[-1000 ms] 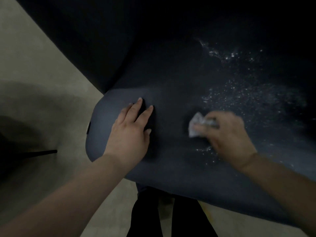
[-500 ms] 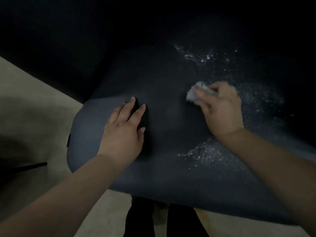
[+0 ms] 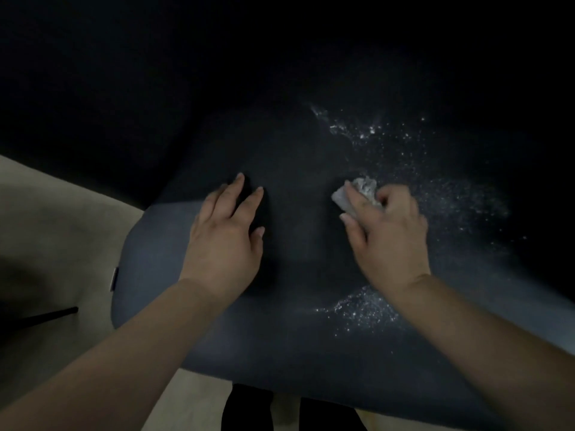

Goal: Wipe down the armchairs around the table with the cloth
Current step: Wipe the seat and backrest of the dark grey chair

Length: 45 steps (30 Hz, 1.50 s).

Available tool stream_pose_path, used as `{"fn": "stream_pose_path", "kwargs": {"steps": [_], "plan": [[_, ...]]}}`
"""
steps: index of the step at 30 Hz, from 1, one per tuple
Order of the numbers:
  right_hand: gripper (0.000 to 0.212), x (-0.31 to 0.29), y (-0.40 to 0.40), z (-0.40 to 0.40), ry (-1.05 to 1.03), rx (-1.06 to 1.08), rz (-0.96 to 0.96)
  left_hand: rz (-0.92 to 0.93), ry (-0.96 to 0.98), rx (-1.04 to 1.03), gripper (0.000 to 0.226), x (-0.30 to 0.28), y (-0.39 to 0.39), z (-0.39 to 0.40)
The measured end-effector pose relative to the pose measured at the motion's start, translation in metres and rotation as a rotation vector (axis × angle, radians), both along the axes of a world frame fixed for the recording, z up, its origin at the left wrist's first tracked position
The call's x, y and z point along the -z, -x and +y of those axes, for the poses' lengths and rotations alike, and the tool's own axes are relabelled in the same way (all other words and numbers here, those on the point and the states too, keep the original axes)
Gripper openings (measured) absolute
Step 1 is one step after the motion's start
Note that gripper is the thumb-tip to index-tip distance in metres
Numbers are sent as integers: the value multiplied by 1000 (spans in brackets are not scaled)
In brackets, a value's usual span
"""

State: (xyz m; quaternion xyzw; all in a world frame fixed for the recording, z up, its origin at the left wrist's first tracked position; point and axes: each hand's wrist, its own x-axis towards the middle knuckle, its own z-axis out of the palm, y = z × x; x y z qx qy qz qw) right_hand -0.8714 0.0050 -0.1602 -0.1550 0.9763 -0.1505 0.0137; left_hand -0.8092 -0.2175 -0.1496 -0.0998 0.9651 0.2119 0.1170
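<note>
A dark blue armchair seat fills the middle of the head view, its backrest lost in darkness above. My left hand lies flat on the seat, fingers spread, holding nothing. My right hand presses a small crumpled grey-white cloth against the seat just right of centre; the cloth sticks out past the fingertips. White specks lie on the seat near my right wrist, and more are scattered to the upper right.
Pale floor shows at the left and below the seat's front edge. A thin black chair leg lies low at the left. My dark trouser legs stand against the seat's front edge.
My right hand with the cloth swept up and away from me, then came back a little toward me. My left hand stayed pressed on the seat.
</note>
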Motion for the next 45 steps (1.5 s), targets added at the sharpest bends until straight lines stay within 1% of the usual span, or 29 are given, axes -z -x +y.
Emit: {"fn": "stream_pose_path", "kwargs": {"steps": [3, 6, 9, 11, 12, 15, 17, 19, 20, 22, 24, 25, 26, 28, 30, 32, 33, 36, 38, 40, 41, 42, 44, 45], "plan": [[44, 2, 12, -19, 76, -79, -31, 19, -10, 3, 57, 1, 8, 3], [44, 6, 55, -39, 64, -107, -12, 36, -10, 16, 57, 5, 15, 3], [43, 10, 80, -38, 61, 59, 26, 51, -4, -3, 57, 9, 23, -2], [43, 8, 66, -32, 67, 132, 54, 58, -1, -9, 56, 9, 29, -4], [43, 7, 53, -32, 70, 128, 65, 63, -4, -12, 56, 9, 31, -4], [42, 7, 32, -44, 94, -33, 63, 70, -18, -20, 56, 9, 39, -4], [41, 10, 53, -62, 124, -155, 73, 74, -21, -14, 56, 10, 43, -4], [42, 11, 83, -82, 105, -193, 76, 67, -30, -21, 56, 10, 48, -4], [41, 12, 97, -87, 89, -175, 74, 68, -35, -26, 56, 10, 50, -5], [41, 15, 112, -82, 76, -56, 58, 67, -39, -29, 56, 10, 55, -8], [40, 14, 104, -68, 85, 100, 82, 47, -34, -25, 57, 10, 59, -10], [41, 12, 93, -63, 98, 144, 92, 39, -33, -21, 57, 9, 61, -11], [41, 11, 82, -61, 115, 143, 87, 35, -35, -19, 57, 9, 64, -12], [40, 10, 70, -69, 153, 10, 56, 24, -43, -19, 57, 8, 66, -13], [37, 10, 84, -88, 139, -130, 36, 7, -46, -16, 57, 8, 68, -13], [37, 11, 113, -104, 93, -169, 62, 7, -42, -8, 58, 9, 69, -13], [37, 12, 128, -106, 95, -125, 54, 9, -36, -4, 58, 9, 70, -14], [30, 17, 146, -77, 160, 146, 83, -3, -29, 7, 59, 8, 71, -14], [33, 17, 126, -52, 134, 279, 104, -3, -37, 11, 59, 7, 73, -13], [36, 15, 94, -44, 133, 343, 78, 9, -45, 9, 59, 6, 75, -11], [36, 14, 81, -47, 153, 324, 38, 10, -50, 8, 58, 5, 77, -8], [36, 14, 71, -54, 166, 250, -7, 7, -54, 9, 58, 5, 79, -5], [38, 15, 72, -66, 121, 19, 23, 0, -53, 21, 58, 5, 82, 2], [37, 15, 83, -67, 114, -16, 46, 3, -49, 32, 58, 5, 84, 5]]}}
